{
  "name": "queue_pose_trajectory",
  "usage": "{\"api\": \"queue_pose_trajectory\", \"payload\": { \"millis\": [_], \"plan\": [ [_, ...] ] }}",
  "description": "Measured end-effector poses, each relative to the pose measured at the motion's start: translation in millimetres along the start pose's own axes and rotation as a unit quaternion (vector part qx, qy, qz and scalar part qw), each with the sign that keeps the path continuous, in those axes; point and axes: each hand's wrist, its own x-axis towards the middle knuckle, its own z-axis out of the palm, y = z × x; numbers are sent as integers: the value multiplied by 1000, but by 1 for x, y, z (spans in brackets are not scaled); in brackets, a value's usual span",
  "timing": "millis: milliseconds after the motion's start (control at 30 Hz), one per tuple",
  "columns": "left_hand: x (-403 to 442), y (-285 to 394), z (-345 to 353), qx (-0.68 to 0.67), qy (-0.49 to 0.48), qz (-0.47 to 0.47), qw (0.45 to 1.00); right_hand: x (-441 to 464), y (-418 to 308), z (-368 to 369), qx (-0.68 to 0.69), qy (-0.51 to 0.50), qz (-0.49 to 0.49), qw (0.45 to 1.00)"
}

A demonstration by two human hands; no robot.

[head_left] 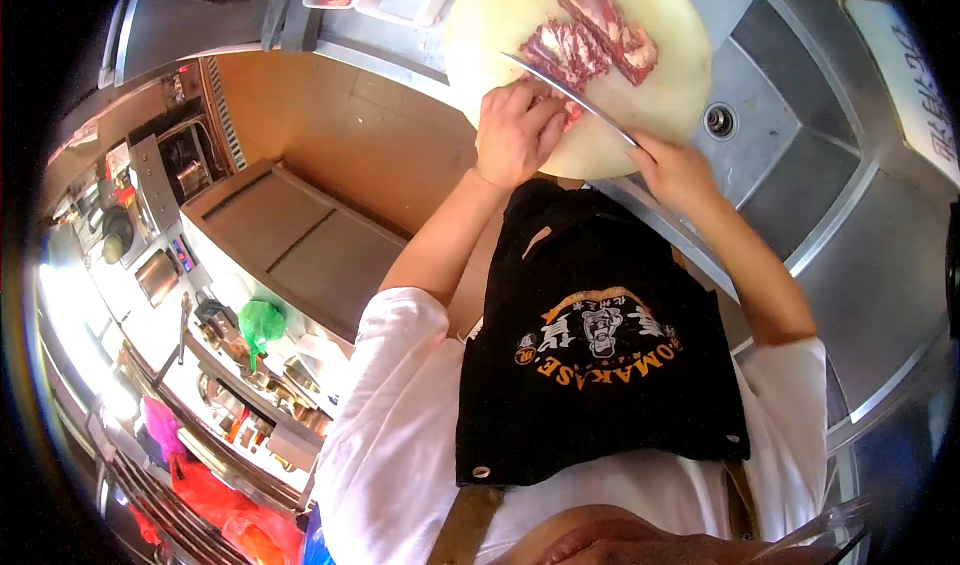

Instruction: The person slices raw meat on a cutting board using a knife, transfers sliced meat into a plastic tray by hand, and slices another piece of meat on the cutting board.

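Note:
My right hand (675, 168) is closed round the handle of a long knife (585, 102), whose blade points up and left over a round pale cutting board (675, 85). Curled fingers of my left hand (518, 132) press on meat beside the blade, partly hiding it. A piece of red meat (568, 53) with white fat lies just beyond the blade. Touching it on the right is a longer chunk of meat (607, 23).
White trays (405, 3) with red meat stand at the upper left of the board. A metal sink with a drain (719, 121) lies to the right. A brown-topped counter (310, 230) and cluttered shelves (225, 405) are on the left.

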Motion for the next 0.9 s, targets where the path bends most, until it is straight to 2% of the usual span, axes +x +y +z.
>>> {"api": "queue_pose_trajectory", "payload": {
  "millis": [67, 267, 333, 500, 767, 900],
  "plan": [
    [0, 2, -6, -2, 4, -4, 1000, -12, 21, -8, 5, 23, 2, 1000],
    [1, 6, -5, -2, 20, 15, 1000, 3, -18, -27, 65, 103, 23, 992],
    [3, 5, -3, 0, 24, 23, 999, -18, -29, -41, 53, 52, 8, 997],
    [1, 2, 1, 22, 36, 28, 999, -68, -41, -53, -17, 26, -16, 999],
    [4, 2, -1, 14, 22, 27, 999, 9, -48, -16, -3, 20, -42, 999],
    [2, 0, 2, 17, 24, 19, 999, -34, -31, -34, 2, -7, 3, 1000]
  ]
}}
